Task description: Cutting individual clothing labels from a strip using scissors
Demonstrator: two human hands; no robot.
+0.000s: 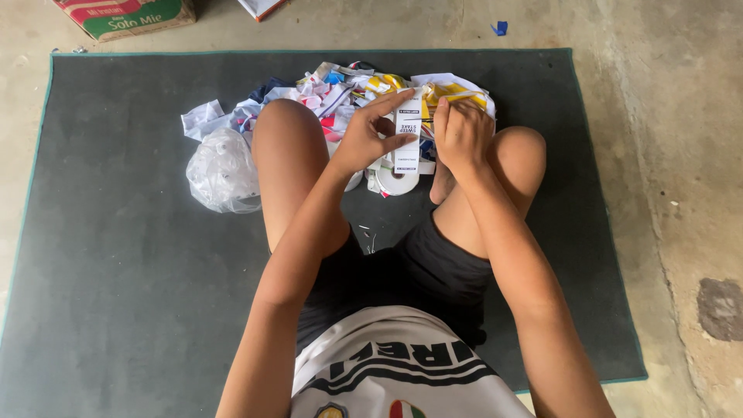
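I sit on a dark mat with my knees up. Both hands hold a narrow white printed paper strip [407,131] upright between them. My left hand [368,135] pinches its left edge with the forefinger stretched along the top. My right hand [462,135] grips its right edge. The strip runs down to a white roll of labels [397,182] lying on the mat between my legs. Behind my hands lies a heap of torn coloured paper scraps [340,89].
A crumpled clear plastic bag [223,172] sits beside my left knee. The dark grey mat [116,255] lies on a bare concrete floor [681,155]. A cardboard box [128,15] stands at the far left, and a small blue scrap [500,29] lies beyond the mat.
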